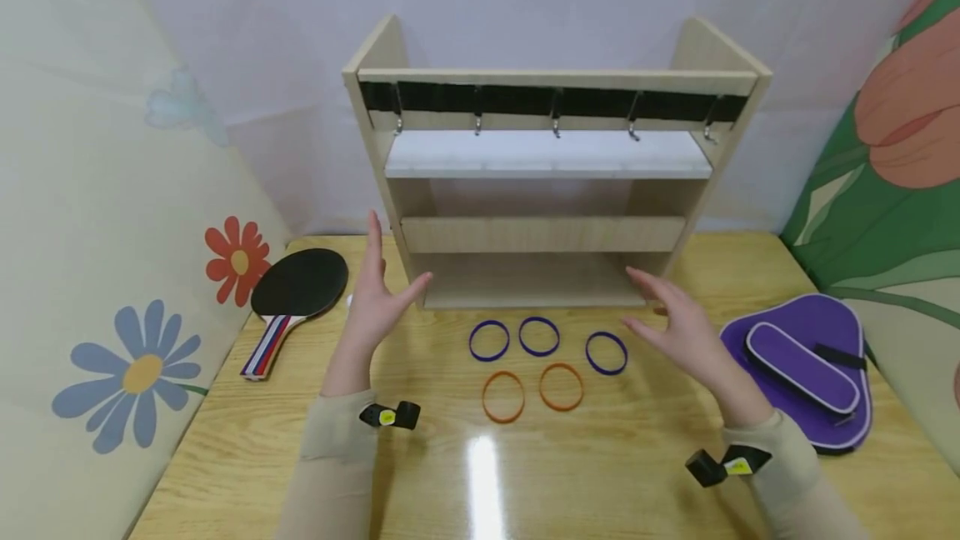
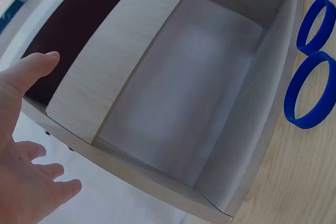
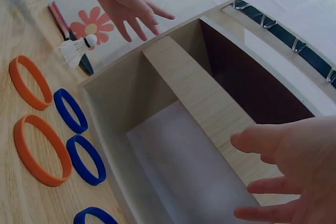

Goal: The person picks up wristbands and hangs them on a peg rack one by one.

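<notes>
Sleeves (image 1: 335,457) run out of view below. Left hand (image 1: 372,307) and right hand (image 1: 682,327), empty, fingers extended, flank the wooden rack (image 1: 543,236) at the back edge of the table (image 1: 600,465); a shuttlecock (image 3: 75,52) (nearly hidden in head view) lies toward the left edge.

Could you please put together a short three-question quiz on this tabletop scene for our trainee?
1. Count: how many orange bands lie on the table?
2. True or false: all five hooks along the top of the shelf unit hang empty.
3. Open question: what, if anything, is the right grip holding?

Key: 1. Two. 2. True. 3. Nothing; it is empty.
</notes>
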{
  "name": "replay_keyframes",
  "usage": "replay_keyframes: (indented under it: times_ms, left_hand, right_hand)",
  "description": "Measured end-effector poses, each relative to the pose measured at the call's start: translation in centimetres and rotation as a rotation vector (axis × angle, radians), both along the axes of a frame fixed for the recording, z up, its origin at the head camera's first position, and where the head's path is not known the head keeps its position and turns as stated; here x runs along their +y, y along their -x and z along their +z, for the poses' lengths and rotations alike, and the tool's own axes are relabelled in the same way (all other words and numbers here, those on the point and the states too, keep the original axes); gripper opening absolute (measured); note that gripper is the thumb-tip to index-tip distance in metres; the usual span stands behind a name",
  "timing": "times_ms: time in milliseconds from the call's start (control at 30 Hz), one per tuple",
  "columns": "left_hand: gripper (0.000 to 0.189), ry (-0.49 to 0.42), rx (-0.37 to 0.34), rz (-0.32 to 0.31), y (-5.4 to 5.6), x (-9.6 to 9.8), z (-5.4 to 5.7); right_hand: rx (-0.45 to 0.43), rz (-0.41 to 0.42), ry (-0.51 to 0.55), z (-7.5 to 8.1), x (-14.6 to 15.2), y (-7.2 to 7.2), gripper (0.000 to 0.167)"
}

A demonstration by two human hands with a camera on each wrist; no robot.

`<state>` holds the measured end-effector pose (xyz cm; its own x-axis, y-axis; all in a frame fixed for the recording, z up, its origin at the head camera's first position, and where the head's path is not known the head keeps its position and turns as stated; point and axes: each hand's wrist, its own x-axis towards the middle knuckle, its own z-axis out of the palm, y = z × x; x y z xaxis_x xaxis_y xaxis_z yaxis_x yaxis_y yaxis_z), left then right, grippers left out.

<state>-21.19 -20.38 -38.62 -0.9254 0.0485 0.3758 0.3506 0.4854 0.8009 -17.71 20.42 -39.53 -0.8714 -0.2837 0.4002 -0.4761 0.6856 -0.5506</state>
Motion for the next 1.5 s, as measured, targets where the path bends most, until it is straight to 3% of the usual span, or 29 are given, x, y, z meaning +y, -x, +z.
replay_keyframes:
  times_ms: [233,333,600,1033,1200,1500]
  left_hand:
    - [0.090,-0.324,-0.137,-0.074,1.5,-0.8,-0.1]
    - [0.081,-0.390,-0.186,-0.077,2.0,-1.2,-0.1]
    - [0.074,-0.414,-0.220,-0.071,3.0,-1.8,-0.4]
    - [0.068,-0.436,-0.229,-0.027,4.2,-1.4,-0.5]
    - [0.066,-0.457,-0.216,-0.057,4.6,-1.2,-0.8]
    - [0.061,-0.456,-0.223,-0.021,4.9,-0.7,-0.9]
  right_hand:
    - [-0.144,0.039,0.063,-1.0,0.8,1.4,0.056]
    - [-0.192,0.036,0.059,-1.9,1.2,2.1,0.051]
    - [-0.272,0.028,0.032,-3.9,1.8,3.4,0.041]
    - [-0.371,0.052,-0.035,-6.4,1.6,4.0,0.033]
    - [-0.382,0.044,-0.027,-6.9,1.3,3.8,0.030]
    - [-0.393,0.031,-0.055,-7.0,1.0,3.7,0.029]
